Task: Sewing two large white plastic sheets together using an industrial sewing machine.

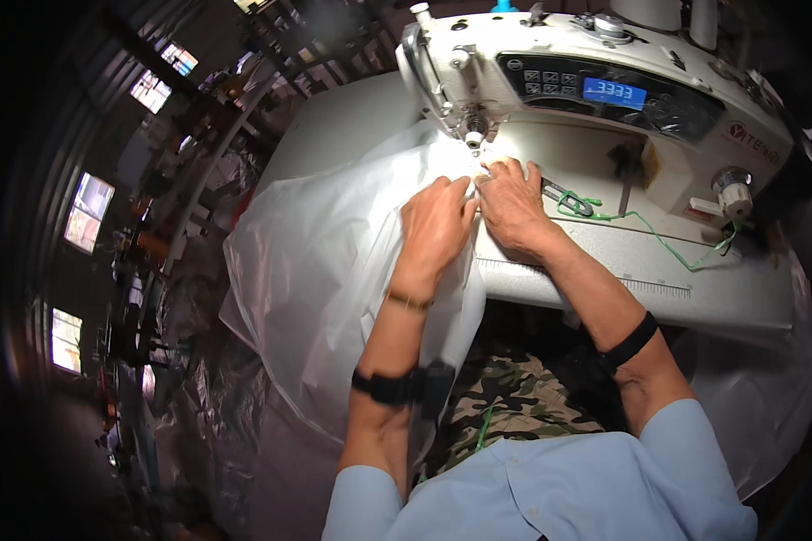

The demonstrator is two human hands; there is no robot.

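Note:
A sheet of translucent white plastic point(307, 234) runs under the needle area of a white industrial sewing machine point(451, 63) and drapes off the table's front edge at left. My left hand point(438, 216) is closed on the sheet just in front of the needle, thumb and fingers pinched together. Right beside it, my right hand point(512, 206) grips the sheet's edge with bent fingers, its fingertips close to the presser foot. The material between the fingertips is partly hidden and washed out by the machine's bright lamp.
Thread snips point(573, 200) tied with green cord point(663, 236) lie right of my right hand. A ruler scale point(641, 284) runs along the table's front edge. The machine's handwheel knob point(733, 191) sits at right. More clear plastic point(731, 397) hangs at lower right.

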